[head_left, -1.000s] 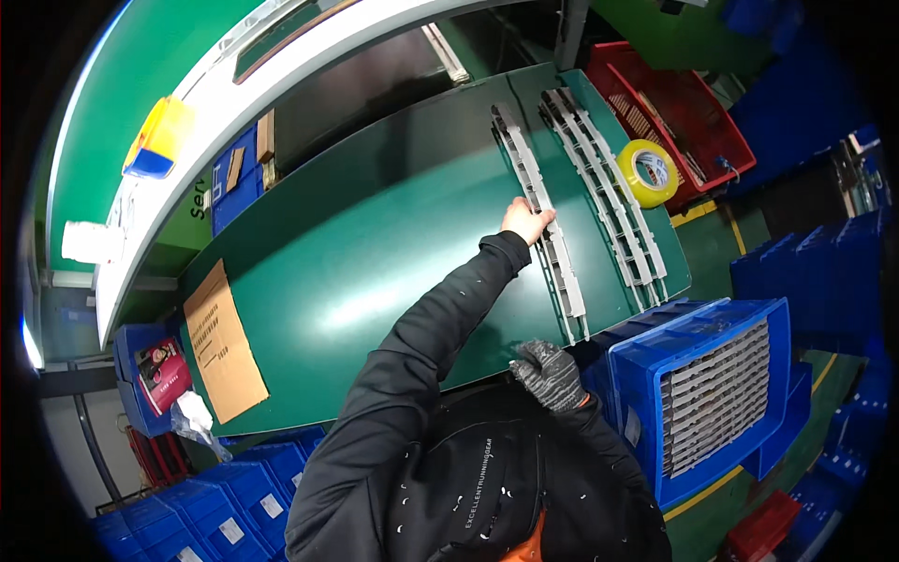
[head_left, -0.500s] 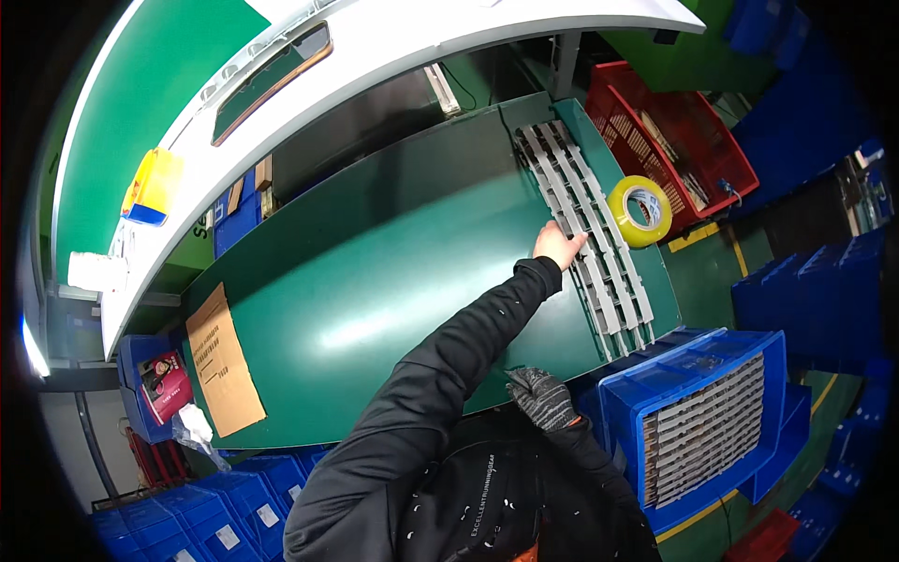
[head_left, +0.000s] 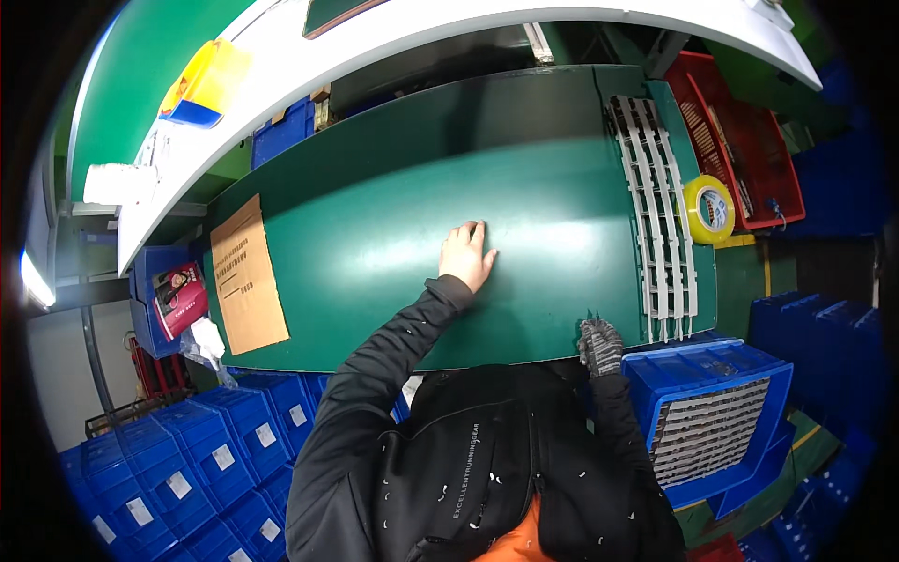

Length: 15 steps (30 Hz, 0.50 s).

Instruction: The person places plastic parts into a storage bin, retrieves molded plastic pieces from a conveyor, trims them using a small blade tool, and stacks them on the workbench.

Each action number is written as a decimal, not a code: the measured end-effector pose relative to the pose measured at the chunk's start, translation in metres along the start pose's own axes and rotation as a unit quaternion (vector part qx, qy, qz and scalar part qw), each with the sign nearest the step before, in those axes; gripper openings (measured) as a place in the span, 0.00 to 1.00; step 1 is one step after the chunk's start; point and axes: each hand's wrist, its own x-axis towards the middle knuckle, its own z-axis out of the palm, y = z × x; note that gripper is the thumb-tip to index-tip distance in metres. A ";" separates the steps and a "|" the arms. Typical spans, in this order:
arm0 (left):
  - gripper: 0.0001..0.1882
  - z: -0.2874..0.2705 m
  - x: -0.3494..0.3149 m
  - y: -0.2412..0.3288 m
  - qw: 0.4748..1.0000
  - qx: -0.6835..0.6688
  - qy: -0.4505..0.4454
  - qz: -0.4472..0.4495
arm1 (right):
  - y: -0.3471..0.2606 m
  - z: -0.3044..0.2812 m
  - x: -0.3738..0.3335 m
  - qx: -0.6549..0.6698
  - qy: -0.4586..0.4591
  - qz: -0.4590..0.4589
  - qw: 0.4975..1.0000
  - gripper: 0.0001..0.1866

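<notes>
My bare left hand (head_left: 467,256) is over the middle of the green tabletop (head_left: 393,281), thumb apart from the fingers and nothing held. At the table's front edge is my right hand (head_left: 600,347) in a grey knitted glove, fingers loosely bent and no object visible in it. Several long grey notched strips (head_left: 663,215) lie side by side on the right end of the table, beyond the right hand. A roll of clear yellowish tape (head_left: 709,210) rests against their right side.
A blue crate (head_left: 712,421) filled with similar strips stands at the front right. Behind the tape is a red basket (head_left: 782,159). Cardboard (head_left: 248,281) lies at the table's left end. A white shelf (head_left: 412,42) arches across the back; stacked blue bins (head_left: 206,440) stand front left.
My left hand has left the grey strips and moved left to mid-table. My right hand now points more away from me at the table edge. The whole view has shifted.
</notes>
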 end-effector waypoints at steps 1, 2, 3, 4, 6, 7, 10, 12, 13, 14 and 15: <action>0.27 0.001 -0.001 -0.009 1.000 0.009 0.008 0.003 | 0.003 0.004 -0.001 -0.003 0.002 0.000 1.000 0.08; 0.27 0.002 -0.003 -0.017 1.000 0.005 0.008 0.004 | 0.004 0.008 -0.004 -0.015 0.008 -0.005 1.000 0.08; 0.28 0.004 -0.003 -0.023 1.000 0.012 0.012 0.007 | 0.009 0.012 -0.004 -0.027 0.016 -0.010 0.999 0.08; 0.29 0.005 -0.003 -0.028 1.000 0.019 0.016 0.012 | 0.016 0.015 -0.002 -0.054 0.025 -0.032 0.998 0.08; 0.29 0.009 0.000 -0.040 0.999 0.037 0.010 0.026 | 0.022 0.022 0.000 -0.015 0.034 -0.039 0.999 0.08; 0.29 0.013 -0.002 -0.049 0.998 0.060 0.007 0.036 | 0.026 0.026 0.002 0.024 0.036 -0.046 0.998 0.08; 0.29 0.019 -0.003 -0.072 0.994 0.086 0.011 0.069 | 0.041 0.036 0.015 0.009 0.071 -0.084 0.994 0.08; 0.28 0.023 -0.004 -0.087 0.991 0.101 -0.009 0.084 | 0.049 0.042 0.020 0.007 0.085 -0.107 0.991 0.08; 0.28 0.025 -0.006 -0.094 0.992 0.094 -0.010 0.088 | 0.054 0.044 0.020 0.012 0.090 -0.108 0.990 0.08; 0.28 0.029 -0.009 -0.101 0.988 0.110 0.010 0.112 | 0.057 0.046 0.020 0.017 0.094 -0.109 0.989 0.08; 0.28 0.033 -0.009 -0.106 0.982 0.123 0.029 0.137 | 0.061 0.047 0.022 0.016 0.104 -0.112 0.988 0.08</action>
